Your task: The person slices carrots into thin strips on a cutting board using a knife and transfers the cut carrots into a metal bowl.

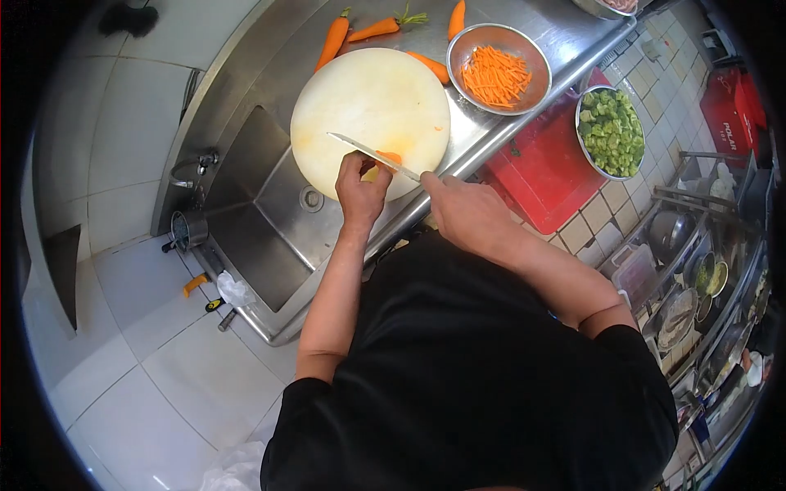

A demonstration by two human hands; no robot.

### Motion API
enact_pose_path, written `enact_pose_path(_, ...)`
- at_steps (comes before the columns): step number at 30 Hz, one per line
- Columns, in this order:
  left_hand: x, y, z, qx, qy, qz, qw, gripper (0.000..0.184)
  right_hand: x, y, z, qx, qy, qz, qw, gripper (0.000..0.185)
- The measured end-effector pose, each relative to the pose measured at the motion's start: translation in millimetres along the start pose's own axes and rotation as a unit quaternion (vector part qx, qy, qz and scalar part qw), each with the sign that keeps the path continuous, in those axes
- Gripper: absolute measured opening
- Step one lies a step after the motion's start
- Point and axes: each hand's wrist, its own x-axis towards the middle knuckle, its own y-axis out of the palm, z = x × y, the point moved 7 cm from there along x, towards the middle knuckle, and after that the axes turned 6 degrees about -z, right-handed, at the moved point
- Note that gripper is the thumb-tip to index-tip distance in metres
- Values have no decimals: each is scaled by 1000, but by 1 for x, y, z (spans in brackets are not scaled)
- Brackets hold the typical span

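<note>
Head view: carrot cutting looks partway along.
Right hand (467, 211) closed round the knife (360, 147) handle, left hand (363, 192) pinching a carrot piece (391, 156) on the round board (360, 90), mid-frame; beyond, right of top centre, a bowl (539, 61) holds cut strips (495, 76); along the top, carrots (333, 41) lie unsliced (two look whole, others partly hidden).

Steel counter (544, 18) with sink (246, 221): loose carrots (334, 41), metal bowl (537, 59), round pale cutting board (360, 90) partly over basin.
</note>
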Motion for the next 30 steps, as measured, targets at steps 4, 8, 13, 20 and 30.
enact_pose_path(4,-1,-1,3,4,4,-6,1000,28,0,0,2,5,9,10,1000,21)
enact_pose_path(8,-3,0,3,14,-2,-9,1000,28,1,10,0,13,21,35,999,20)
enact_pose_path(13,-2,0,9,-13,-9,-1,1000,29,5,16,1,25,35,57,997,18)
enact_pose_path(20,-1,1,7,-3,-14,4,1000,27,15,24,2,42,47,79,995,17)
enact_pose_path(30,-1,2,-1,-30,3,-16,999,23,34,34,-2,30,42,88,995,19)
